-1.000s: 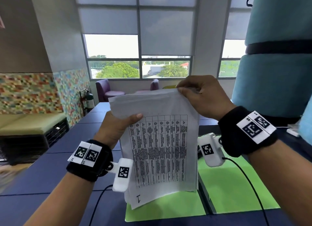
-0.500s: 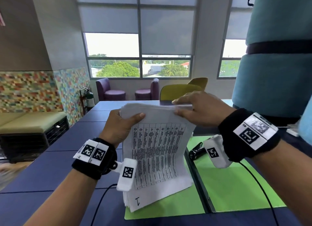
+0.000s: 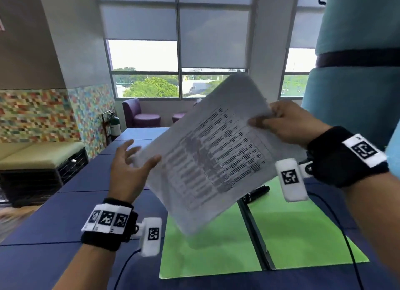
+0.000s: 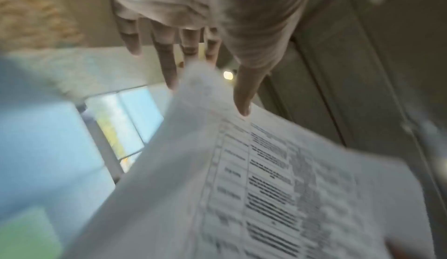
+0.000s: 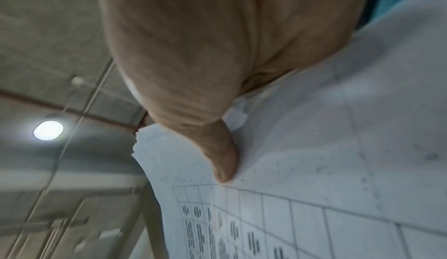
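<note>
A stack of printed sheets [image 3: 207, 155] with a table of text hangs tilted in the air above the green folder [image 3: 216, 253]. My right hand [image 3: 265, 121] pinches its upper right edge, the thumb [image 5: 225, 163] lying on the printed face. My left hand [image 3: 140, 154] is at the stack's left corner with straight, spread fingers [image 4: 167, 60] behind the paper and the thumb touching the front of the sheets [image 4: 266, 186]. Motion blurs the paper.
The green folder lies open on a blue table [image 3: 65, 220], with a black object [image 3: 257, 192] on it under the paper. A teal padded pillar [image 3: 357, 94] stands close on the right. Purple chairs [image 3: 140, 114] and a bench [image 3: 39, 157] are farther off.
The stack stood upright on the folder, gripped by both hands. Now it is lifted and swung tilted to the right, and my left hand has opened at its edge.
</note>
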A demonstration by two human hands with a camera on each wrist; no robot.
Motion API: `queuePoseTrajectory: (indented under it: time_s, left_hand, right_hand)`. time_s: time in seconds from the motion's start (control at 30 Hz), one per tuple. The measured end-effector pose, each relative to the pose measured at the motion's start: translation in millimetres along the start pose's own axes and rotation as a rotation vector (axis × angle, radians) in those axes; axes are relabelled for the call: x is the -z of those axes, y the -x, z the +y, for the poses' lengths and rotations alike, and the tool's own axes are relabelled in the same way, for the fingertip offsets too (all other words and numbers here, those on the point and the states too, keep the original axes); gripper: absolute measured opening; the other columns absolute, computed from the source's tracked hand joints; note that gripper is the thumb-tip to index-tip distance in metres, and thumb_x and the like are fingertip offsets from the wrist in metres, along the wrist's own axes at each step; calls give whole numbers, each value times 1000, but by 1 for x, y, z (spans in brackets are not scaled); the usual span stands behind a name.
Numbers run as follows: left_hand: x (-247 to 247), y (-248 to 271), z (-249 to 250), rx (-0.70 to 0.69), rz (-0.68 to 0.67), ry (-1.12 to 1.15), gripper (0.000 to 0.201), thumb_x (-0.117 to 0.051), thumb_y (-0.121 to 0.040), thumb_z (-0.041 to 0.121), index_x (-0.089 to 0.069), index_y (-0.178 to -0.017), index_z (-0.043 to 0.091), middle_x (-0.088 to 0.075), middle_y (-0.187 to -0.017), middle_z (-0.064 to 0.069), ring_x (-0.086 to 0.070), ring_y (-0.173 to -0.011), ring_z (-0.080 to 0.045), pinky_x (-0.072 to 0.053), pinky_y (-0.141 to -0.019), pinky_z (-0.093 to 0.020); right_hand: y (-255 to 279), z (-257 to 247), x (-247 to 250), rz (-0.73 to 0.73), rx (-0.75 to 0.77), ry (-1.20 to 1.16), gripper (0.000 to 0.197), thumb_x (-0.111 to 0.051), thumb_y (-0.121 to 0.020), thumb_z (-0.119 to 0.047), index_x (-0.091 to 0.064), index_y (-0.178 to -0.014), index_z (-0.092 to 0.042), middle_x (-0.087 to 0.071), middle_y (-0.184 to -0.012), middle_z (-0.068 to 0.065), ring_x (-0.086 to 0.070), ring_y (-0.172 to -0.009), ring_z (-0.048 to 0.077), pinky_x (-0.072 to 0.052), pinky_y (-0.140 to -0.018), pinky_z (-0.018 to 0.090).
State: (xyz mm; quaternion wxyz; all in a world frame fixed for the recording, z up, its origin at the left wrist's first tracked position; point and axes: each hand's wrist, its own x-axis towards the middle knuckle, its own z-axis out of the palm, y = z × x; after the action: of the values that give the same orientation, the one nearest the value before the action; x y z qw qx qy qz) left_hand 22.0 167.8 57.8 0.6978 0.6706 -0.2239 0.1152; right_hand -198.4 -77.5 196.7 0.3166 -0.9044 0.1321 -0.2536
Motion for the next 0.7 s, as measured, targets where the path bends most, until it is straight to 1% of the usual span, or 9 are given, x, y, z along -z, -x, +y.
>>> queuePoseTrajectory:
  time_s: [0.07,0.1,0.17,0.2,0.3,0.43,0.57,0.63,0.7]
  left_hand:
    - [6,1,-18,130,-74,130,69,-88,-73,19,-56,-134,9,-66,-124,-24,-63,-118,-36,-51,-100,-50]
    - [6,3,-24,189,-148,208,76,-92,-69,27,-57,-133,7,-64,-124,-28,-62,-118,-39,-53,-97,-50]
    - [4,6,-31,308,-277,346,100,-99,-43,48,-62,-127,8,-70,-122,-19,-67,-114,-34,-59,-87,-42]
    - [1,8,-33,323,-307,395,102,-101,-34,51,-66,-122,10,-73,-119,-12,-70,-110,-30,-59,-87,-41]
    - [-4,6,-31,243,-320,417,90,-100,-39,47,-69,-117,13,-75,-118,-6,-70,-109,-25,-59,-90,-41]
    - [9,-1,-37,138,-285,354,63,-87,-62,39,-69,-119,19,-72,-124,-7,-67,-115,-30,-53,-97,-53]
    - [20,17,-58,235,-239,237,72,-95,-40,61,-79,-98,22,-76,-111,-8,-69,-109,-34,-52,-97,-60]
    - [22,24,-64,292,-215,243,70,-96,-33,61,-80,-85,16,-78,-101,-10,-71,-104,-36,-54,-96,-57]
    - [21,25,-56,294,-205,223,51,-94,-55,53,-77,-83,14,-79,-89,-3,-75,-93,-27,-59,-88,-49]
  right_hand:
    - [7,18,2,60,-35,-217,22,-70,-89,-25,-71,-76,-6,-75,-72,6,-67,-63,20,-56,-62,28]
    - [10,27,0,81,-57,-304,21,-71,-88,-25,-72,-81,-5,-76,-80,12,-70,-71,29,-59,-72,37]
    - [14,45,-9,87,-91,-399,27,-74,-83,-28,-73,-88,-1,-75,-90,20,-71,-80,37,-58,-82,51]
    - [15,54,-15,85,-91,-427,33,-77,-79,-32,-73,-88,0,-75,-90,20,-71,-79,35,-58,-80,51]
    - [19,78,-35,88,-95,-538,65,-88,-58,-52,-74,-93,0,-74,-95,22,-71,-87,40,-57,-83,53]
    - [25,106,-71,124,-73,-751,74,-93,-44,-55,-75,-95,-5,-75,-102,16,-73,-92,30,-60,-78,36]
    - [43,141,-123,58,-176,-780,87,-94,-32,-59,-75,-98,-5,-75,-104,12,-73,-93,25,-61,-79,33]
    - [48,152,-141,3,-242,-766,97,-94,-26,-61,-73,-103,-5,-76,-105,11,-73,-96,28,-61,-77,31]
    - [46,153,-152,5,-251,-793,100,-94,-23,-60,-73,-103,-4,-76,-103,10,-73,-94,28,-60,-73,29]
